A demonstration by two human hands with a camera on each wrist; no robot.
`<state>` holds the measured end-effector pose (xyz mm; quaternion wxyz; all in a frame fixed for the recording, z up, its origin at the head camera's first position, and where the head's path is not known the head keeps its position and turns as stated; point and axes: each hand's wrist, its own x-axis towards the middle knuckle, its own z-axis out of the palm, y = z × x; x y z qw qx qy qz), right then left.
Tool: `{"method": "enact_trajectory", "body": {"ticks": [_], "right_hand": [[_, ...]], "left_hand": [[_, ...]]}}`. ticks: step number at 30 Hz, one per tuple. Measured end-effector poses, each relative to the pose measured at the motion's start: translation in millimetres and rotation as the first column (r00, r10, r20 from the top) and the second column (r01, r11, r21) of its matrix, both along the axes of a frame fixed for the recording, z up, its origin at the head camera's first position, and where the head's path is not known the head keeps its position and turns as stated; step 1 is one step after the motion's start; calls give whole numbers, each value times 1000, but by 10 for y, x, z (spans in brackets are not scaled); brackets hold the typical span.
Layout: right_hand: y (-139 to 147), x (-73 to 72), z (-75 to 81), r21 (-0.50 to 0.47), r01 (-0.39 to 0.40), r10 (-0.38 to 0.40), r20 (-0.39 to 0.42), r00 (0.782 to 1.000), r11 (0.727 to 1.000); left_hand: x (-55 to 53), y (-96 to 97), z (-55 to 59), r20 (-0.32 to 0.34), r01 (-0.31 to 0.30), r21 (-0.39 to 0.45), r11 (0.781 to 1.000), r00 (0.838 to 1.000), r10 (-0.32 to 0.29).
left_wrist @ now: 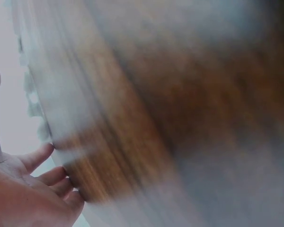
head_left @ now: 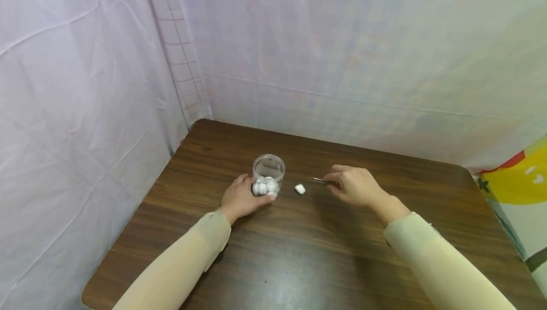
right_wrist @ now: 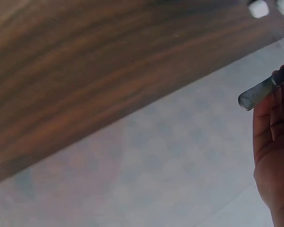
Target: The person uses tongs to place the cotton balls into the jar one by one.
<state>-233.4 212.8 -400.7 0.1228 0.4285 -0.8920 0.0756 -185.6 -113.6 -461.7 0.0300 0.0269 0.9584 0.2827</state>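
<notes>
A clear round jar [head_left: 280, 169] stands on the table, its lower part filled with several white cotton balls [head_left: 266, 187]. My left hand [head_left: 240, 199] holds the jar from its left and near side, thumb across the front. In the left wrist view, the fingers [left_wrist: 60, 176] of that hand are slightly bent and the jar cannot be made out. On the table right of the jar lies a single white cotton piece [head_left: 300, 189]. My right hand [head_left: 355, 185] pinches metal tweezers [head_left: 317, 180], whose tips point left, apart from that piece. The tweezers' rounded end shows in the right wrist view.
The dark wooden table [head_left: 299, 234] has rounded corners. Pale cloth sheets [head_left: 342, 63] hang behind it and along its left side. A yellow and red printed item [head_left: 519, 182] is beyond the right edge.
</notes>
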Motion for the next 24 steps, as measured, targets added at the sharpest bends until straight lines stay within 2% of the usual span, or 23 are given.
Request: {"method": "enact_trajectory", "body": {"ticks": [9,24], "right_hand": [[120,-28,-242,5,44,-44,30,999,999],[-45,-96,-353,62,44,-46,42,998,997]], "left_hand": [[12,-1,21,0,3,7,1000,1000,-3],[-6,1,-10,-7,2,3,1000,1000,-2]]}}
